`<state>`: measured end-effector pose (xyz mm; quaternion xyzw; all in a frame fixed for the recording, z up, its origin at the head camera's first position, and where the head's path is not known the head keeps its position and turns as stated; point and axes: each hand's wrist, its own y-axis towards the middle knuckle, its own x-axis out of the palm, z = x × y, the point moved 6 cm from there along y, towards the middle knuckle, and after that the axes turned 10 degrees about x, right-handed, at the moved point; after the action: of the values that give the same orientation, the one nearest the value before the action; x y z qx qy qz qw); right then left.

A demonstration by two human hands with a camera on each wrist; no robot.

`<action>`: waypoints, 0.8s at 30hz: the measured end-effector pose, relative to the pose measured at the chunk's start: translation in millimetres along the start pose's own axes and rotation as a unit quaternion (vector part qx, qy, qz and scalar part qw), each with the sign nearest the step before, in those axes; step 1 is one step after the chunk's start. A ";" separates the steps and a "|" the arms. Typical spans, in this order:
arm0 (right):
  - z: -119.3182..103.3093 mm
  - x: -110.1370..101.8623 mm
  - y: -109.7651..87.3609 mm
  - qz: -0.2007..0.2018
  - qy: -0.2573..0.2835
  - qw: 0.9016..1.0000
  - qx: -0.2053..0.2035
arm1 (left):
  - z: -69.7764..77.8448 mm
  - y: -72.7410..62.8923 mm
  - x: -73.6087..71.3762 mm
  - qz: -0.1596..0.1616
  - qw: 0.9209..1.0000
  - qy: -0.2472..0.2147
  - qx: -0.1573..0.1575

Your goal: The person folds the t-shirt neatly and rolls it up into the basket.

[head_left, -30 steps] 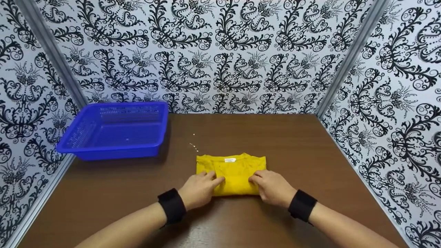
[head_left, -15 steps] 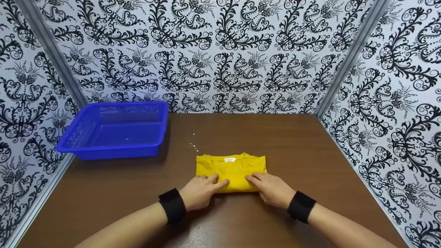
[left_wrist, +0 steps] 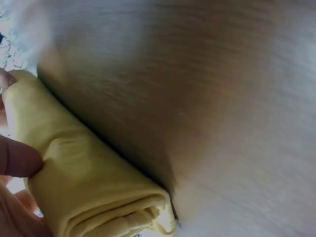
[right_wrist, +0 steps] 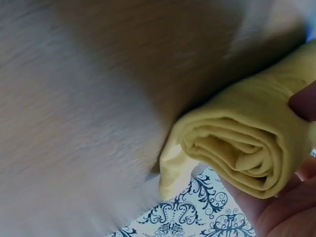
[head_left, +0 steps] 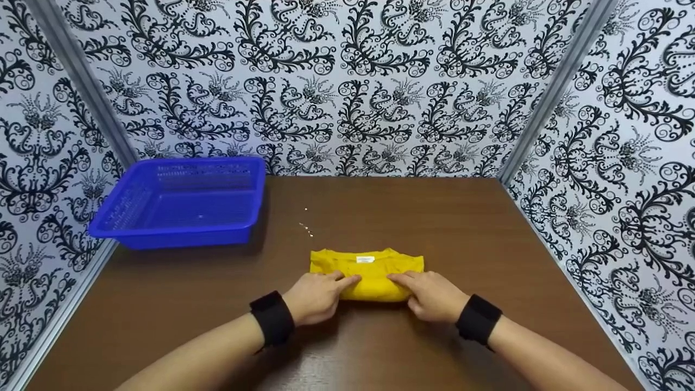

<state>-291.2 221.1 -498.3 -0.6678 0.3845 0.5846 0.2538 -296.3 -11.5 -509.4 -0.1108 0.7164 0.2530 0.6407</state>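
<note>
A yellow shirt (head_left: 374,289) lies on the table in front of me, its near part rolled up and its far part flat. The white neck label (head_left: 365,259) shows at the far edge. My left hand (head_left: 314,297) holds the roll's left end and my right hand (head_left: 438,297) its right end. In the left wrist view the thumb (left_wrist: 20,157) presses the roll, with other fingers on its far side. The right wrist view shows the coiled layers of the rolled shirt (right_wrist: 232,143) end-on, with my right thumb (right_wrist: 305,102) against it.
A blue plastic basket (head_left: 179,239) stands at the back left of the brown table (head_left: 434,217). Small pale specks (head_left: 307,229) lie beyond the shirt. Patterned walls (head_left: 380,98) enclose the table at the back and both sides.
The near part of the shirt has been rolled further away from me and looks thicker. Its flat far part is shorter. Both hands have stayed at the two ends.
</note>
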 end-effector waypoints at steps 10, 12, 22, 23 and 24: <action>10.1 -1.6 8.8 -0.103 0.115 0.986 0.070 | -9.5 3.4 -9.3 0.002 0.988 -0.149 -0.034; 12.9 0.1 10.2 -0.127 0.141 0.978 0.083 | -12.5 4.3 -7.4 -0.008 0.982 -0.182 -0.042; 25.1 6.9 16.5 -0.178 0.221 0.953 0.102 | -22.8 7.5 -1.6 -0.060 0.966 -0.222 -0.120; 26.9 7.2 16.6 -0.173 0.223 0.953 0.106 | -23.4 7.1 -0.9 -0.056 0.968 -0.212 -0.124; 28.2 6.9 16.7 -0.168 0.224 0.954 0.110 | -24.3 6.5 -0.2 -0.052 0.970 -0.202 -0.128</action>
<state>-321.0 232.2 -508.4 -0.8043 0.3759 0.3234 0.3274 -320.3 -18.2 -506.5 -0.1754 0.5272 0.3263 0.7647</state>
